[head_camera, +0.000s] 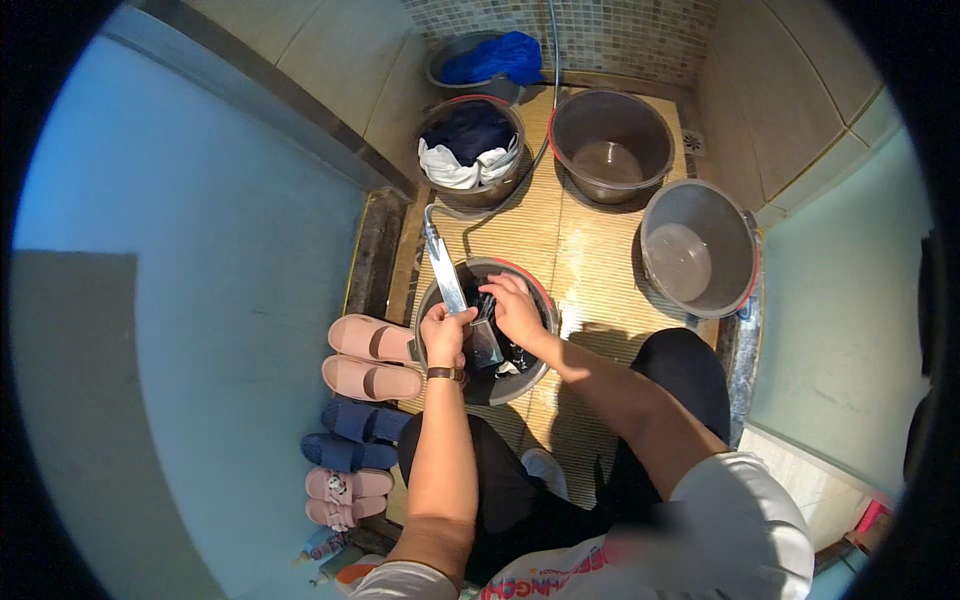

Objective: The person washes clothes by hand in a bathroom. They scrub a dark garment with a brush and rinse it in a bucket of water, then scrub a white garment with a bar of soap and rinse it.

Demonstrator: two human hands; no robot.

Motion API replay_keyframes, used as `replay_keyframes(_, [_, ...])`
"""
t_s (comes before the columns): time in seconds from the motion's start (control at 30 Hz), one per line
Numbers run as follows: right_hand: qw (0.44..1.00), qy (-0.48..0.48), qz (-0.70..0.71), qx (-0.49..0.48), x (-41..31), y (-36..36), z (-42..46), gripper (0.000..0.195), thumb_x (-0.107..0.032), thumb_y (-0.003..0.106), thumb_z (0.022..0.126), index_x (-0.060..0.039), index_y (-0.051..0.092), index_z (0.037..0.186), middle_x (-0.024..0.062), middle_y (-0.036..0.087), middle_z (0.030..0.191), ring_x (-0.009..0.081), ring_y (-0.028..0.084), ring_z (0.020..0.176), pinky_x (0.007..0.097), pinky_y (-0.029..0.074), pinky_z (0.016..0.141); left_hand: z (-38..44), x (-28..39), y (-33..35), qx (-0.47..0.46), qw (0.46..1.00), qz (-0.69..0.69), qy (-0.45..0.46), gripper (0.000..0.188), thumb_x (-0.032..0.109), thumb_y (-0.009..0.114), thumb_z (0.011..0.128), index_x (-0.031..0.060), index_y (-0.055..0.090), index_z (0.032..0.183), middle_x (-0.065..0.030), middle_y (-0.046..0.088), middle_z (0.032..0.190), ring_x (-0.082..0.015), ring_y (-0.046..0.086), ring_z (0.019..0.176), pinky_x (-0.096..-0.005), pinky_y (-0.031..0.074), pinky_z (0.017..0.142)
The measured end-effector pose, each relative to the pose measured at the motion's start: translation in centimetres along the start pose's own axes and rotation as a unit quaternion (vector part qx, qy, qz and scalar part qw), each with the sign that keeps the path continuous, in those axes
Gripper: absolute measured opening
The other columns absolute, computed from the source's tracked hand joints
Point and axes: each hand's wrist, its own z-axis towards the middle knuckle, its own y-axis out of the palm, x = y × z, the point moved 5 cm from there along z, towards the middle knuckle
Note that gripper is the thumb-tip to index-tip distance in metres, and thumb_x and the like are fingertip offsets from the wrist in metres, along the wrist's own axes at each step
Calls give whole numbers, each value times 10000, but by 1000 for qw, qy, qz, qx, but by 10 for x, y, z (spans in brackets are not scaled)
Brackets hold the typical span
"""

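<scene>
My left hand (pixel 445 336), with a watch on its wrist, grips the handle of a silver hand shower head (pixel 484 343), which hangs over a dark bucket (pixel 553 315) between my knees. A metal hose (pixel 429 221) joins the handle's far end. Water seems to run at the shower head. My right hand (pixel 514 309) is over the same bucket beside the shower head, its fingers apart and slightly bent. Dark cloth (pixel 517 352) with small white parts lies inside; whether my right fingertips touch it I cannot tell.
Ahead stand a bucket of navy and white cloth (pixel 448 166), an empty-looking bucket (pixel 609 150) and a blue plastic bag (pixel 499 58) in another container. A bucket with cloudy liquid (pixel 679 262) is at the right. Pink slippers (pixel 371 377) and blue slippers (pixel 349 453) line the left edge.
</scene>
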Motion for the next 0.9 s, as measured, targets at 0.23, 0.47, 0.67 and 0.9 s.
replay_keyframes(0.23, [786,28,-370,-495,13,56,-69,543,-273,608,827,-79,557,1331,104,201,1580,304,-30,1476,578,24,1150,6,-11,-12,38,999,13,-16,192,2,753,724,68,573,713,7,583,654,-107,501,503,-266,353,458])
replay_keyframes(0.47, [881,101,-150,-437,70,69,-54,315,-180,617,769,-97,715,1057,146,433,1424,292,263,1396,573,60,1149,2,-5,-9,34,999,19,-39,193,-19,755,696,54,584,747,22,549,631,-83,438,498,-261,305,470])
replay_keyframes(0.67, [890,270,366,37,43,57,-29,155,-43,558,895,-10,701,944,120,704,906,220,662,866,317,515,803,8,-10,-5,23,999,-9,-24,205,6,735,742,76,548,694,5,556,621,-119,503,489,-280,373,470])
replay_keyframes(0.9, [487,492,707,-144,15,64,-37,231,-120,400,973,-46,617,950,103,676,871,238,660,733,400,563,682,5,-4,11,-7,999,-41,-21,123,11,722,757,33,604,785,-48,626,704,-153,580,563,-277,436,516])
